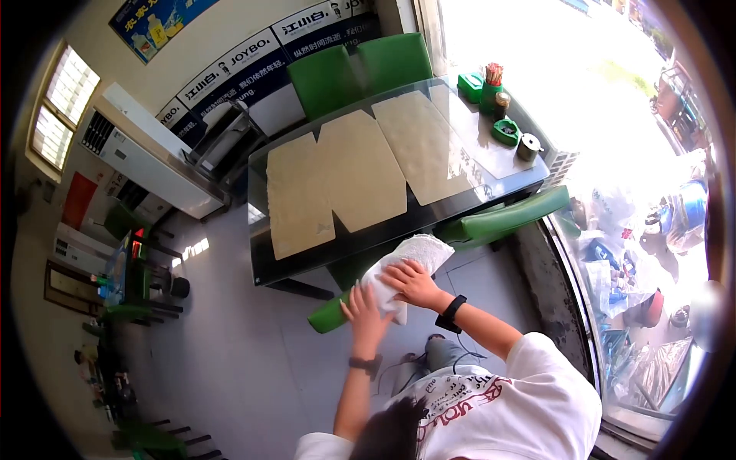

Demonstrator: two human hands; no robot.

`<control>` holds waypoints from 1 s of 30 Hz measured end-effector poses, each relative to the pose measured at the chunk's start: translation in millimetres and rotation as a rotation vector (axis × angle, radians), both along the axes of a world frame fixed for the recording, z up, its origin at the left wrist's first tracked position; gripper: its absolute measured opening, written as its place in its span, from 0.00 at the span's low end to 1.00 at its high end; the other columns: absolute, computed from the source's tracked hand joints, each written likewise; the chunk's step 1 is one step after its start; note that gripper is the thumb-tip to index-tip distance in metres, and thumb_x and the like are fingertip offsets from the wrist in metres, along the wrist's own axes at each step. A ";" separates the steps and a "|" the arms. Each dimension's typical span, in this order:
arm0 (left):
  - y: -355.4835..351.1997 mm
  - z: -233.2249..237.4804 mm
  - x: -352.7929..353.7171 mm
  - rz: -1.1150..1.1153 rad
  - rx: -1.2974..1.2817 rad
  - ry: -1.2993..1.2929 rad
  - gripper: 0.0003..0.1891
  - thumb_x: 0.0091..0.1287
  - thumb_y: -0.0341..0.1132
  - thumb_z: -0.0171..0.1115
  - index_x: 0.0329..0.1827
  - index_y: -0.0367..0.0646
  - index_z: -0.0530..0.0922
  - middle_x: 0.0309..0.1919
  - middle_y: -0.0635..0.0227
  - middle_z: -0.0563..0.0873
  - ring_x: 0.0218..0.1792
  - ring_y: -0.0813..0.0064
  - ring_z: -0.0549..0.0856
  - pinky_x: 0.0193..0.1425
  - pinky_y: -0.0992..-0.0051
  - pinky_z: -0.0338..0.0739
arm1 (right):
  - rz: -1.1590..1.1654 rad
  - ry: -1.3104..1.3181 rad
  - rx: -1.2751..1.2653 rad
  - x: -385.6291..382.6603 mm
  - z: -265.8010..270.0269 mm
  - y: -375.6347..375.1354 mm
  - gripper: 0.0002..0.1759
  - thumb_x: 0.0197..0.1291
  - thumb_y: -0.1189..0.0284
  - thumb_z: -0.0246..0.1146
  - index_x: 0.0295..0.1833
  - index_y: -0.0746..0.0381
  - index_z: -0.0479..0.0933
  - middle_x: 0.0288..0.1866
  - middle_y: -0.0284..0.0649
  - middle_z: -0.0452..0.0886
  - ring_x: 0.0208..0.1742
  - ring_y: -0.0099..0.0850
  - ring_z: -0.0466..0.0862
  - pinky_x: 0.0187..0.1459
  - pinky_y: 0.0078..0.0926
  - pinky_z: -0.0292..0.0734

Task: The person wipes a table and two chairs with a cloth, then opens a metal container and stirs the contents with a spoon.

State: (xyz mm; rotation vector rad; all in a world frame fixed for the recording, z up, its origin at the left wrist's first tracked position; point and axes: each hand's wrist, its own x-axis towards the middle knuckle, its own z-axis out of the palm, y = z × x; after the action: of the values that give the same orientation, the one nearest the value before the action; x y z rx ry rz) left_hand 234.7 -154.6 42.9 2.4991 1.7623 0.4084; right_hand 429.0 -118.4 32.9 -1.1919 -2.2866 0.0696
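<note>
A white cloth (424,252), bunched and folded, lies over the top of a green chair (328,316) at the near side of the table. My right hand (415,284) grips the middle of the cloth, its fingers bent over it. My left hand (366,314) rests against the cloth's lower left part, with its fingers stretched out and apart. The underside of the cloth is hidden. A dark band is on each wrist.
Just ahead stands a glass-topped table (264,270) with beige sheets (337,176). At its right end are a chopstick holder (491,92), a green ashtray (506,132) and a metal pot (528,146). Another green chair (506,218) stands close on the right, beside the window.
</note>
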 end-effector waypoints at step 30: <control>50.1 -84.3 1.5 -0.061 1.123 -0.143 0.51 0.57 0.75 0.50 0.69 0.38 0.67 0.55 0.60 0.79 0.58 0.58 0.75 0.67 0.51 0.57 | -0.069 0.213 1.054 -15.0 -62.6 43.0 0.18 0.59 0.59 0.63 0.51 0.57 0.82 0.45 0.35 0.83 0.49 0.37 0.80 0.63 0.38 0.66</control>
State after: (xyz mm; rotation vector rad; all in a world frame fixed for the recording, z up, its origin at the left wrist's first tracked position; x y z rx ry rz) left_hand 236.2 -104.5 -41.4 2.9457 1.6118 1.9587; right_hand 414.0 -75.5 -29.7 -0.6333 -1.6612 -0.8752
